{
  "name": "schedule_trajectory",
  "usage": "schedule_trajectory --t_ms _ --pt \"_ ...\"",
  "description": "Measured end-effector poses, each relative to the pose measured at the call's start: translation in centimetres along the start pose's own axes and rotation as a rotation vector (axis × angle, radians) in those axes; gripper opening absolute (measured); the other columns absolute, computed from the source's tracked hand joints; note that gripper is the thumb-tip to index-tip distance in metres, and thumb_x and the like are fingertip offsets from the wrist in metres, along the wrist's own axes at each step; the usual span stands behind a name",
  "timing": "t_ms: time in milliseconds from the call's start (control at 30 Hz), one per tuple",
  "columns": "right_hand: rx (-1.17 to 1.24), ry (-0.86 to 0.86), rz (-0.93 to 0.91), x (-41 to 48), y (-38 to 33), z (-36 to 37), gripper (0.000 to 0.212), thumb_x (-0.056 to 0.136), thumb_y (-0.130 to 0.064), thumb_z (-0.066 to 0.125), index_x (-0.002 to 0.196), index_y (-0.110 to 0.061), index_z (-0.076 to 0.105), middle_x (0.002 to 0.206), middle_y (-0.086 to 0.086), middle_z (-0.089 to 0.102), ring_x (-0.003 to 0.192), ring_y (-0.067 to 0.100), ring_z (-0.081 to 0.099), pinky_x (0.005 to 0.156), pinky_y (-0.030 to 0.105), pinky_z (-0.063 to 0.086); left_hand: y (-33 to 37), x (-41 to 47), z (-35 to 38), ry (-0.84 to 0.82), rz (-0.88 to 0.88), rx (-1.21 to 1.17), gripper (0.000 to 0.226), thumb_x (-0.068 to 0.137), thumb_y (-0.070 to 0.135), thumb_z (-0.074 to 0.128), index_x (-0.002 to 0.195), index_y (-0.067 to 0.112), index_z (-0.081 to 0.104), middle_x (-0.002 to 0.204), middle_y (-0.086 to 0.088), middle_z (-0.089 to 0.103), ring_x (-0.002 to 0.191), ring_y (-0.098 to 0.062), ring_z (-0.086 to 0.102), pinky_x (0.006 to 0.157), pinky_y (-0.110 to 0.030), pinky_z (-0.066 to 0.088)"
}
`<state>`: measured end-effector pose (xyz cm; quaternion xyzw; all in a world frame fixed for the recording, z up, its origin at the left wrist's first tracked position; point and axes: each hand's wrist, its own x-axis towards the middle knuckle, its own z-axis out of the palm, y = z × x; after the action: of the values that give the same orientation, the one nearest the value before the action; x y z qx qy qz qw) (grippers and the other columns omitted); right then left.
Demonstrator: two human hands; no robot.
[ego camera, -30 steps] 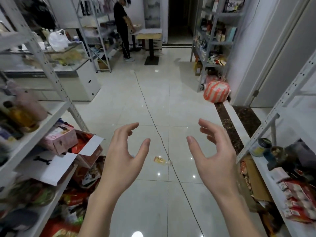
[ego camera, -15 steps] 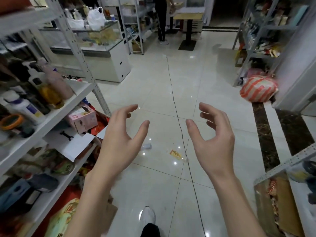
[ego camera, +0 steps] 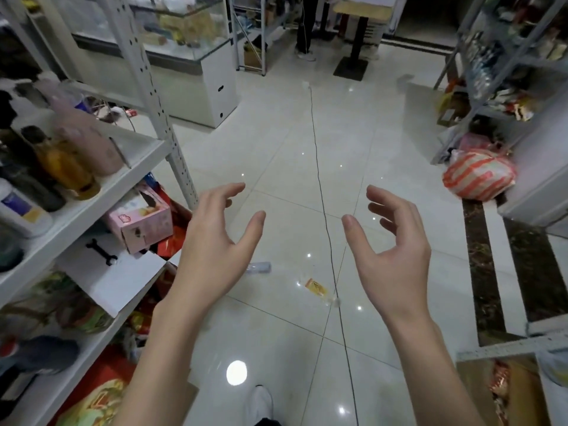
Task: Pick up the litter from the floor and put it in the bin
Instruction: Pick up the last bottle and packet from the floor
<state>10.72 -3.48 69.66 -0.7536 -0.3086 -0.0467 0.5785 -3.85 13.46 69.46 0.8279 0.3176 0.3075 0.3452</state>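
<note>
A small yellow wrapper (ego camera: 315,286) lies on the white tiled floor between my two hands, beside a thin black cable (ego camera: 319,186). A clear plastic bottle (ego camera: 259,267) lies on the floor just left of it, partly hidden by my left hand. My left hand (ego camera: 215,244) and my right hand (ego camera: 390,241) hover in the air above the floor, palms facing each other, fingers spread and relaxed, holding nothing. No bin is in view.
White metal shelves (ego camera: 101,182) with bottles and boxes line the left. More shelving (ego camera: 504,348) is at the right. An orange-striped bag (ego camera: 479,176) sits on the floor at right. A person's legs (ego camera: 305,32) and a pedestal table (ego camera: 356,38) stand far ahead. My white shoe (ego camera: 259,404) shows below.
The view has tilted down and moved forward along the aisle. The wrapper and bottle are nearer. Both hands keep the same spread pose.
</note>
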Motion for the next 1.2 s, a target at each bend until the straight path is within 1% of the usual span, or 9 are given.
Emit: schedule_trajectory --t_ms 167,300,333,467,600,767,933,1100,1200 --pt "-0.031 0.002 0.095 3.6 3.7 3.1 0.042 0.092 -0.022 0.075 0.132 -0.020 0.062 0.126 -0.008 0.061 0.117 0.007 0.060 0.105 0.034 0.048 -3.8 5.5 2.7 -0.058 -0.045 0.023 0.048 0.095 0.041 0.061 0.139 0.028 0.048 0.136 0.013 0.049 0.118 0.002 0.047 0.088 0.002 0.029" --pt "-0.064 0.008 0.131 6.8 8.2 5.2 0.042 0.091 -0.021 0.076 0.131 -0.018 0.063 0.125 -0.006 0.061 0.116 0.008 0.061 0.103 0.034 0.049 -6.2 10.1 6.5 -0.098 -0.068 0.015 0.048 0.095 0.040 0.062 0.139 0.026 0.049 0.136 0.011 0.049 0.118 -0.001 0.049 0.095 -0.020 0.039" --pt "-0.071 0.004 0.144 7.8 9.6 5.7 0.043 0.091 -0.020 0.076 0.132 -0.018 0.063 0.125 -0.006 0.061 0.116 0.008 0.061 0.103 0.033 0.049 -6.8 11.4 7.7 -0.106 -0.075 0.014 0.048 0.095 0.040 0.062 0.139 0.026 0.049 0.136 0.012 0.049 0.119 -0.002 0.049 0.095 -0.023 0.039" --pt "-0.088 -0.019 0.207 12.4 16.1 8.1 0.044 0.091 -0.021 0.076 0.132 -0.018 0.062 0.127 -0.006 0.060 0.116 0.008 0.060 0.102 0.030 0.048 -9.6 17.1 13.4 -0.141 -0.100 0.047 0.048 0.096 0.038 0.062 0.139 0.023 0.049 0.135 0.011 0.049 0.120 -0.005 0.049 0.098 -0.025 0.039" --pt "-0.113 -0.036 0.291 17.3 23.2 10.8 0.045 0.092 -0.025 0.075 0.134 -0.020 0.059 0.129 -0.006 0.059 0.117 0.004 0.059 0.103 0.026 0.047 -13.0 22.9 19.6 -0.182 -0.146 0.068 0.047 0.096 0.038 0.061 0.139 0.023 0.049 0.135 0.013 0.048 0.121 -0.004 0.049 0.100 -0.022 0.038" --pt "-0.149 -0.028 0.364 20.7 31.7 14.2 0.046 0.093 -0.027 0.074 0.136 -0.019 0.058 0.133 -0.005 0.059 0.119 0.004 0.059 0.103 0.026 0.047 -18.9 27.4 26.6 -0.227 -0.184 0.080 0.046 0.097 0.037 0.061 0.139 0.022 0.048 0.135 0.014 0.048 0.121 -0.006 0.049 0.101 -0.022 0.038" --pt "-0.175 -0.033 0.424 18.6 41.9 18.7 0.047 0.092 -0.026 0.074 0.136 -0.018 0.058 0.134 -0.003 0.060 0.119 0.006 0.060 0.103 0.029 0.048 -27.8 27.6 34.2 -0.273 -0.215 0.085 0.046 0.097 0.035 0.061 0.139 0.020 0.049 0.134 0.014 0.048 0.120 -0.005 0.050 0.100 -0.017 0.038" --pt "-0.209 -0.098 0.459 12.2 53.1 23.7 0.047 0.092 -0.027 0.074 0.136 -0.020 0.059 0.133 -0.004 0.059 0.119 0.008 0.060 0.104 0.032 0.048 -38.6 23.8 42.0 -0.342 -0.241 0.085 0.047 0.096 0.035 0.062 0.139 0.020 0.048 0.137 0.012 0.048 0.122 -0.005 0.050 0.099 -0.015 0.037" --pt "-0.216 -0.138 0.463 7.9 59.5 26.4 0.047 0.091 -0.025 0.075 0.135 -0.019 0.059 0.132 -0.002 0.059 0.119 0.010 0.060 0.103 0.028 0.047 -45.3 20.8 46.5 -0.353 -0.259 0.086 0.046 0.095 0.034 0.063 0.137 0.023 0.049 0.136 0.011 0.049 0.122 -0.005 0.050 0.100 -0.016 0.037"
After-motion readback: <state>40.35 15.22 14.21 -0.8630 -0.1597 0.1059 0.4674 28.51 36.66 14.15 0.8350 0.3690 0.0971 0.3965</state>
